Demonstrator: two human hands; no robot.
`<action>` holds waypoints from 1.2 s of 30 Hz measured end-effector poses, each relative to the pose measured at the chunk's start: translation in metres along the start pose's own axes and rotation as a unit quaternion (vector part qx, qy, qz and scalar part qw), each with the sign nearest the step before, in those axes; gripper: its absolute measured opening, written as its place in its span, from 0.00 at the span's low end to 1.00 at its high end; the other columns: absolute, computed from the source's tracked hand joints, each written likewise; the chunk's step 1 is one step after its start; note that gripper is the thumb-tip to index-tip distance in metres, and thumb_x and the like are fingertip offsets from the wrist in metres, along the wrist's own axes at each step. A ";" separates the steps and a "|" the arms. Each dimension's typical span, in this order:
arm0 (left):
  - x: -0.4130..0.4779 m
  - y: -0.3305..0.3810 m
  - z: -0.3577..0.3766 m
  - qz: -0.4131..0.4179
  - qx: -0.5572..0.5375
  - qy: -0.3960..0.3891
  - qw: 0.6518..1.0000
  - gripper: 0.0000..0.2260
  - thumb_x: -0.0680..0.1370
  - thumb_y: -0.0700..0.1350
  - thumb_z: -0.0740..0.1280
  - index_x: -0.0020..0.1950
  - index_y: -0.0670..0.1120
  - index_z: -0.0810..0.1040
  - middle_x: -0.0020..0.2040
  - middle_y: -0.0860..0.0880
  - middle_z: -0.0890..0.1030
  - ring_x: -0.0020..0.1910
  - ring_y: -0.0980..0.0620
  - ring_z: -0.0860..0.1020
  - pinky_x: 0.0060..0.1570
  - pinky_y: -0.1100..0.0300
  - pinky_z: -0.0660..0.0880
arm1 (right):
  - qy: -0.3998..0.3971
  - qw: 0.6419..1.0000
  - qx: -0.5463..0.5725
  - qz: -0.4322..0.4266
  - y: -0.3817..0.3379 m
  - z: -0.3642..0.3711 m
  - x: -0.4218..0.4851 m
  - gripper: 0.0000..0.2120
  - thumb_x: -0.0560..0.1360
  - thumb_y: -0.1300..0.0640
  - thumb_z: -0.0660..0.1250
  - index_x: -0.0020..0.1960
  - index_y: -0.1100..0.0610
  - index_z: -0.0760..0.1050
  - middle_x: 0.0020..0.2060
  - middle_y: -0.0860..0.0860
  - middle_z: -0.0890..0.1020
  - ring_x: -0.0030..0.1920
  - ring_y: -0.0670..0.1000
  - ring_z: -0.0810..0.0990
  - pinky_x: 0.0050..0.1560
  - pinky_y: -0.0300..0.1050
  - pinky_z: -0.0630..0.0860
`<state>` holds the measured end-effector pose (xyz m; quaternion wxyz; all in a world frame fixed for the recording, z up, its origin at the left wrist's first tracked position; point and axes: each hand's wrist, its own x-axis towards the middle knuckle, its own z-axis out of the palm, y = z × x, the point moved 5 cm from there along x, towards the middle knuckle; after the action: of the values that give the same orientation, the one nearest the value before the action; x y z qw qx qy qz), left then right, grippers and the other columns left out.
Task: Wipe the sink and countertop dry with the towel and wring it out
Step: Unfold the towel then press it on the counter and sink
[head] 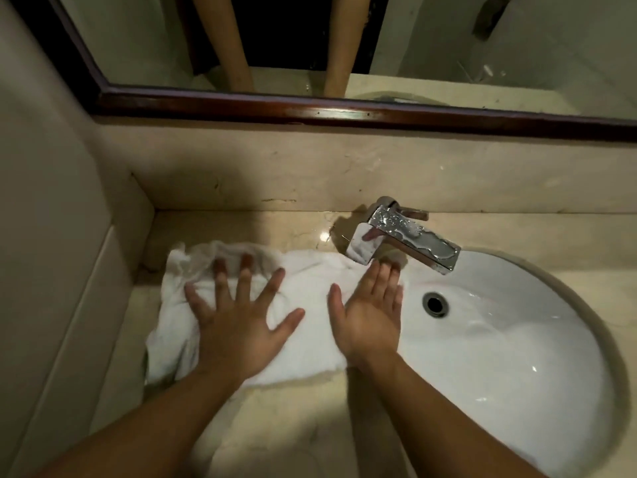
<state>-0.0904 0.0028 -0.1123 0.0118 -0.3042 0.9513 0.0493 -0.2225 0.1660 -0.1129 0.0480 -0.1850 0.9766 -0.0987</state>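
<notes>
Bathroom counter (pixel 275 419): towel (pixel 310 281) flat left of sink (pixel 517 339), left hand (pixel 238 326) and right hand (pixel 368 315) pressing it, fingers straight, gripping nothing; keep even pressure, overlap strokes.

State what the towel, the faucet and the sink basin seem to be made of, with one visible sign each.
Towel: white soft cloth, probably cotton; it rumples into folds.
Faucet: polished metal, chrome-like; mirror reflections, water beads on top.
Sink basin: glazed white ceramic, probably; smooth with glossy highlights.

White towel (pixel 310 305), beige countertop (pixel 293 419)
</notes>
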 end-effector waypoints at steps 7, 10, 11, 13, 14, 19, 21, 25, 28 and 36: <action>0.005 -0.009 0.004 0.040 0.029 0.011 0.999 0.38 0.75 0.79 0.40 0.82 0.66 0.49 0.85 0.48 0.51 0.83 0.35 0.51 0.72 0.23 0.43 | 0.004 1.000 0.022 0.007 -0.003 0.005 -0.017 0.42 0.81 0.35 0.43 0.83 0.63 0.40 0.83 0.59 0.43 0.83 0.58 0.39 0.82 0.57 0.45; -0.019 -0.025 0.004 0.059 0.034 0.003 0.998 0.39 0.75 0.79 0.42 0.83 0.65 0.47 0.85 0.48 0.49 0.83 0.36 0.50 0.71 0.22 0.44 | -0.013 1.000 0.014 -0.010 -0.008 0.006 -0.051 0.41 0.81 0.34 0.43 0.83 0.62 0.40 0.83 0.59 0.41 0.82 0.58 0.38 0.82 0.59 0.46; -0.029 -0.031 0.006 0.060 0.034 0.000 0.998 0.38 0.75 0.78 0.43 0.83 0.65 0.47 0.85 0.49 0.48 0.83 0.37 0.49 0.71 0.22 0.44 | -0.019 1.000 0.011 -0.018 -0.010 0.007 -0.062 0.41 0.81 0.34 0.42 0.83 0.61 0.40 0.83 0.59 0.41 0.82 0.58 0.38 0.81 0.60 0.46; -0.053 -0.042 0.007 0.051 0.035 -0.007 0.998 0.38 0.76 0.77 0.44 0.83 0.64 0.48 0.85 0.48 0.49 0.83 0.36 0.50 0.70 0.21 0.46 | -0.023 0.999 0.006 -0.033 -0.013 0.008 -0.085 0.41 0.82 0.34 0.43 0.83 0.62 0.42 0.83 0.59 0.44 0.83 0.58 0.40 0.81 0.62 0.48; -0.066 -0.044 0.007 0.044 0.036 -0.012 0.998 0.37 0.76 0.77 0.45 0.83 0.64 0.50 0.85 0.48 0.50 0.83 0.36 0.51 0.70 0.21 0.47 | -0.023 0.999 0.001 -0.040 -0.013 0.007 -0.096 0.41 0.82 0.34 0.45 0.83 0.62 0.44 0.83 0.59 0.46 0.83 0.58 0.42 0.80 0.63 0.50; -0.139 -0.055 0.009 -0.008 0.047 -0.045 0.998 0.38 0.75 0.77 0.49 0.82 0.64 0.54 0.85 0.48 0.54 0.82 0.37 0.54 0.72 0.23 0.47 | -0.027 0.994 -0.008 -0.107 -0.015 0.009 -0.149 0.39 0.82 0.35 0.51 0.82 0.62 0.55 0.82 0.60 0.54 0.83 0.59 0.48 0.78 0.68 0.51; -0.163 -0.053 0.007 -0.018 0.053 -0.068 0.996 0.37 0.75 0.77 0.48 0.82 0.63 0.58 0.85 0.47 0.55 0.82 0.37 0.55 0.72 0.23 0.48 | -0.027 0.992 0.006 -0.124 -0.007 0.009 -0.171 0.38 0.82 0.36 0.53 0.82 0.60 0.57 0.82 0.59 0.56 0.83 0.59 0.49 0.79 0.69 0.50; -0.219 -0.028 0.011 -0.040 0.060 -0.098 0.993 0.38 0.75 0.77 0.49 0.82 0.62 0.60 0.85 0.46 0.54 0.83 0.36 0.52 0.71 0.22 0.48 | -0.027 0.989 0.008 -0.148 0.034 0.007 -0.217 0.39 0.79 0.36 0.58 0.82 0.59 0.58 0.82 0.57 0.58 0.82 0.58 0.54 0.79 0.67 0.50; -0.249 -0.004 0.011 -0.058 0.057 -0.102 0.992 0.39 0.74 0.78 0.52 0.81 0.63 0.59 0.85 0.46 0.55 0.83 0.36 0.52 0.72 0.22 0.48 | -0.014 0.992 0.018 -0.124 0.066 0.001 -0.241 0.41 0.78 0.35 0.59 0.81 0.59 0.60 0.81 0.56 0.61 0.81 0.57 0.59 0.79 0.66 0.53; -0.246 -0.020 0.000 0.012 0.059 -0.118 0.991 0.33 0.79 0.74 0.47 0.82 0.65 0.55 0.84 0.45 0.57 0.83 0.37 0.52 0.71 0.22 0.50 | -0.016 0.995 0.011 -0.097 0.061 -0.010 -0.247 0.45 0.78 0.32 0.58 0.81 0.64 0.58 0.81 0.61 0.57 0.82 0.60 0.53 0.78 0.68 0.52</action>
<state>0.1214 0.1285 -0.1009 0.1412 -0.2836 0.9480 0.0292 -0.0161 0.3149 -0.1022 0.0558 -0.2802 0.9518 -0.1112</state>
